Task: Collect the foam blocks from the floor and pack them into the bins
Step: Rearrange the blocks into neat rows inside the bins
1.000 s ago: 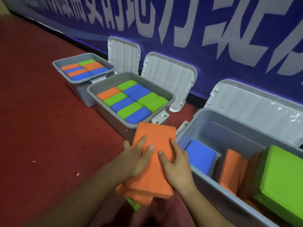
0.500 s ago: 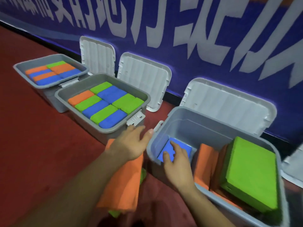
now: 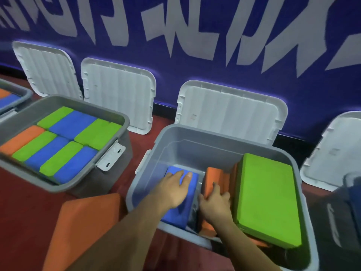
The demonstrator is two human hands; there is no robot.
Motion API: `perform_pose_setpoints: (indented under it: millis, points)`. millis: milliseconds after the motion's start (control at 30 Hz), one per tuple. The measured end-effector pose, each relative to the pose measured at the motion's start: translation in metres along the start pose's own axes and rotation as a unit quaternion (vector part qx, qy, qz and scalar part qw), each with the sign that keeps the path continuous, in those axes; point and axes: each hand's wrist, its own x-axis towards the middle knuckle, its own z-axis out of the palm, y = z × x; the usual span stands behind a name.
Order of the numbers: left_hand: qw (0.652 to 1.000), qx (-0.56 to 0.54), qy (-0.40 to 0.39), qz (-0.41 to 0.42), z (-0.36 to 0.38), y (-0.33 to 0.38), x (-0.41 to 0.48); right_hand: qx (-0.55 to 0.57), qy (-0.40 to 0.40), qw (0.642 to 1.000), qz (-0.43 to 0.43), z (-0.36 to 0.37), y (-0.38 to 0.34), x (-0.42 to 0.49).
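Note:
A light grey bin (image 3: 172, 133) stands in front of me with both my hands inside it. My left hand (image 3: 172, 189) lies flat, fingers straight, on a blue foam block (image 3: 176, 213) at the bin's left. My right hand (image 3: 214, 202) curls its fingers over the edge of an upright orange foam block (image 3: 214, 178) in the middle. A large green foam block (image 3: 267, 198) leans at the bin's right. An orange foam block (image 3: 84, 229) lies on the red floor under my left forearm.
A darker grey bin (image 3: 117, 133) full of green, blue and orange blocks stands to the left, another bin (image 3: 19, 92) beyond it. White lids (image 3: 230, 112) lean on the blue banner wall. A dark bin (image 3: 347, 202) sits at the right edge.
My left hand left the orange stack on the floor and moved into the bin onto the blue block. My right hand shifted from the blue block to the upright orange block.

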Motion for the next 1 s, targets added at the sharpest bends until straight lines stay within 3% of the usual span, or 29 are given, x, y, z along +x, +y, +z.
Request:
perform_pose_setpoints:
  millis: [167, 667, 1000]
  points:
    - [1.0, -0.022, -0.01, -0.017, 0.014, -0.01, 0.021, -0.056, 0.012, 0.997, 0.044, 0.024, 0.006, 0.029]
    - [0.999, -0.016, 0.006, -0.035, 0.022, -0.015, 0.044, -0.201, 0.072, 0.977, 0.023, 0.051, 0.013, 0.062]
    - [0.999, -0.017, 0.019, -0.042, 0.007, -0.022, 0.031, -0.128, 0.047, 0.99, 0.042, 0.047, 0.011, 0.062]
